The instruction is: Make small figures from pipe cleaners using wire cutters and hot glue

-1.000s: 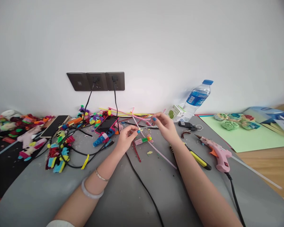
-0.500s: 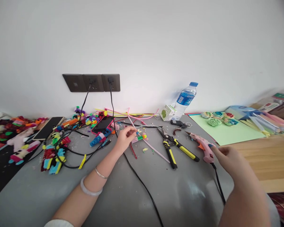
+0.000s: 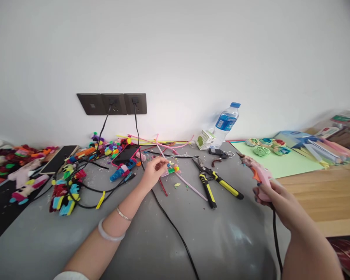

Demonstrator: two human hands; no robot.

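Observation:
My right hand (image 3: pixel 275 196) is wrapped round the handle of a pink hot glue gun (image 3: pixel 261 174), which is lifted off the grey table with its nozzle pointing left. A black cord (image 3: pixel 277 237) hangs from the gun's base. My left hand (image 3: pixel 155 170) is pinched at the fingertips on a small pale piece (image 3: pixel 169 163), too small to name. Just beside those fingertips lies a small green, orange and pink pipe-cleaner figure (image 3: pixel 173 170). Yellow-and-black pliers (image 3: pixel 210 177) lie splayed between my two hands. A pale pink stem (image 3: pixel 192 188) runs toward them.
Finished pipe-cleaner figures (image 3: pixel 67 190) crowd the left, among black cables and a phone (image 3: pixel 60 159). At the wall stand a water bottle (image 3: pixel 226 122) and a small green-and-white box (image 3: pixel 205 140). Paper flowers (image 3: pixel 262 151) rest on green paper (image 3: pixel 291 165) at right.
My right hand has closed round the glue gun and raised it from the table, tilting it slightly to the right. My left hand stays almost in place, still pinching.

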